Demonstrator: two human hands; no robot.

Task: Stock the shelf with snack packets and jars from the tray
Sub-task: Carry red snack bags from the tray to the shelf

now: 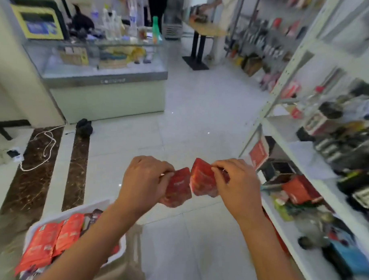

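A red snack packet (178, 189) is being pinched at its upper edge by the left hand (145, 179), with the fingers curled down over the top and the thumb tucked behind. A second red packet (202, 179) is being gripped in the same way by the right hand (237, 183), whose fingertips are bent over the packet's top corner. Both packets are being held up in the air over the tiled floor (201, 119), side by side with their near edges almost meeting; whether they are actually touching cannot be told. They are being held between the tray on the left and the shelf on the right, clear of both.

The white tray (87, 207) is being partly hidden by the left forearm at the lower left. Flat orange-red packets (48, 242) are being carried in it, lying overlapped, with a darker packet (94, 217) showing behind them.

The white shelf (302, 154) is being filled on several levels with blurred goods. An orange pouch (299, 190) is lying on the lower board, near the right hand, with a dark-lidded jar (310, 241) farther along.
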